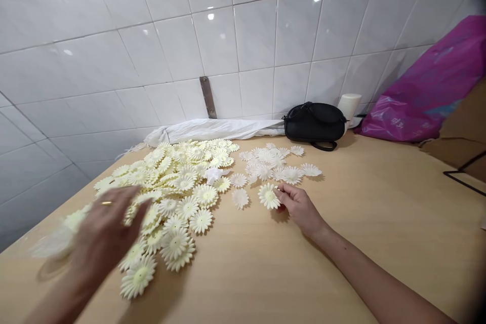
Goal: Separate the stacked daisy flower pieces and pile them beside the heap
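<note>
My right hand (299,208) pinches the edge of a pale yellow artificial flower (269,196) between thumb and fingers, with the flower's face turned up. Motion blurs my left hand (108,223), which has a gold ring on one finger. It hovers over the left side of a large heap of pale yellow flower pieces (184,182), thumb apart from the fingers, and nothing shows in its grasp. Beyond my right hand lies a smaller group of whiter, thinner petal pieces (266,162). One white petal piece (240,198) rests just left of the held flower.
Clear plastic (53,243) lies at the table's left edge. Along the tiled wall are a rolled white sheet (228,129), a black pouch (315,122) and a white bottle (349,105). A purple bag (421,91) and cardboard (463,116) stand at the right.
</note>
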Demonstrator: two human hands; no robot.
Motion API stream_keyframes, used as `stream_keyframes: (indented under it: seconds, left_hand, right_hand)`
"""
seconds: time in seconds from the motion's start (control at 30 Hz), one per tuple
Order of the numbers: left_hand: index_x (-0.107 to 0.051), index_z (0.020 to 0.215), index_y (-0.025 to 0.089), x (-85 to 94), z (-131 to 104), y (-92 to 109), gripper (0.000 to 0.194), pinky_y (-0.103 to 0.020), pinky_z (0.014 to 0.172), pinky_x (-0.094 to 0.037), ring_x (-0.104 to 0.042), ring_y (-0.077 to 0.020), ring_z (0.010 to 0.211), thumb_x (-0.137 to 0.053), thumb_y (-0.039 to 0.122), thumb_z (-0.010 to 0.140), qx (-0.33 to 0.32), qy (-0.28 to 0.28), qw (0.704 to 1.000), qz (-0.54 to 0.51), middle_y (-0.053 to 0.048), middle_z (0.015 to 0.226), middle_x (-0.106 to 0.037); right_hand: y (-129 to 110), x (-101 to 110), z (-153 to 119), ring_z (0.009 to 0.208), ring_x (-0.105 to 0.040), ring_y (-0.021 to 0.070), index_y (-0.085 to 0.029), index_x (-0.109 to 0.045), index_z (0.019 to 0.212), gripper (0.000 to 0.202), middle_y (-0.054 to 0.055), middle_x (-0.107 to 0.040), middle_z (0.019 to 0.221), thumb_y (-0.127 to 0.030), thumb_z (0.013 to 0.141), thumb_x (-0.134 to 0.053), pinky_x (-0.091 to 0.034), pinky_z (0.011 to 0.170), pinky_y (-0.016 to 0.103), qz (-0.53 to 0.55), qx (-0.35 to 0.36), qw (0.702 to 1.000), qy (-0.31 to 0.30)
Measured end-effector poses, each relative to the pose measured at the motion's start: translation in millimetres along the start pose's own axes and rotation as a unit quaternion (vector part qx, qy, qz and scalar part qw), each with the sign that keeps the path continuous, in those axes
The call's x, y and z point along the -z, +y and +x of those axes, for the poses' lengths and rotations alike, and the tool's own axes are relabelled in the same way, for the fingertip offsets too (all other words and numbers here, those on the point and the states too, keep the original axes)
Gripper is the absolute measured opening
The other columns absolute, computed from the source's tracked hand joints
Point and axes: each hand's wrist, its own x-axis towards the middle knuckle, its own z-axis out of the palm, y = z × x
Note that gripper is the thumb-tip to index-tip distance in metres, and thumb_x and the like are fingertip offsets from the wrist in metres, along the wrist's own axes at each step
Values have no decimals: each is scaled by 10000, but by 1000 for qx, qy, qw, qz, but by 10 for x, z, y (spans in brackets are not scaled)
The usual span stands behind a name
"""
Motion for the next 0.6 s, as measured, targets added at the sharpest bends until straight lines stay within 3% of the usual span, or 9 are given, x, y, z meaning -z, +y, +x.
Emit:
stream_keyframes:
  seconds: [0.1,0.17,0.23,0.3,0.4,0.5,0.53,0.6]
  left_hand:
    - [-516,1073,124,-333,154,966,352,-378,841,-469,-525,-220,1023,-567,155,726,-158,-56,981,-101,-105,1021,-612]
    - [-481,1115,81,-588,140,1424,349,-402,924,-414,-431,-242,1152,-496,155,775,-210,-125,961,-132,-161,1153,-545]
    - [-465,1135,74,-814,75,1669,338,-409,953,-383,-390,-245,1190,-429,135,804,-243,-184,939,-156,-172,1202,-508]
    - [-452,1146,82,-969,8,1747,338,-393,929,-396,-421,-227,1161,-364,108,821,-228,-202,933,-192,-173,1185,-516]
    - [-522,1004,133,-1045,-27,1730,254,-353,806,-446,-533,-195,962,-340,122,828,-110,-236,927,-272,-137,1003,-587]
    - [-521,861,153,-1023,35,1724,152,-298,658,-442,-525,-149,720,-386,213,827,126,-234,897,-354,-64,775,-555]
    - [-507,877,155,-1020,70,1736,143,-280,628,-434,-509,-134,683,-422,251,815,214,-226,868,-386,-46,763,-536]
    - [-481,933,160,-1036,138,1775,223,-244,573,-419,-487,-108,631,-510,301,763,353,-223,777,-471,-19,755,-516]
  right_hand:
    - [29,-18,6,522,-424,97,-173,-478,624,257,-28,-453,577,-391,757,-504,-385,512,232,58,-29,998,-13]
    - [26,-28,-4,522,-422,92,-168,-484,630,257,-30,-457,580,-391,755,-511,-386,514,230,81,-31,996,-30]
    - [13,-27,-14,524,-414,86,-168,-479,632,250,-39,-443,574,-381,758,-513,-382,519,224,92,-16,995,-43]
    - [-2,-13,-14,519,-403,81,-171,-461,618,250,-48,-420,558,-368,765,-512,-369,514,216,81,2,996,-50]
    - [-21,17,-1,516,-408,85,-175,-443,611,260,-47,-424,544,-361,787,-486,-361,510,216,39,21,998,-37]
    - [-43,29,4,538,-432,95,-179,-446,625,257,-38,-447,557,-360,806,-457,-380,537,226,14,38,999,-19]
    - [-49,24,-2,543,-440,98,-180,-449,631,252,-36,-452,564,-359,809,-453,-386,543,228,9,40,999,-17]
    - [-61,5,-24,546,-453,102,-182,-457,648,240,-33,-461,578,-356,813,-444,-394,541,232,2,42,999,-30]
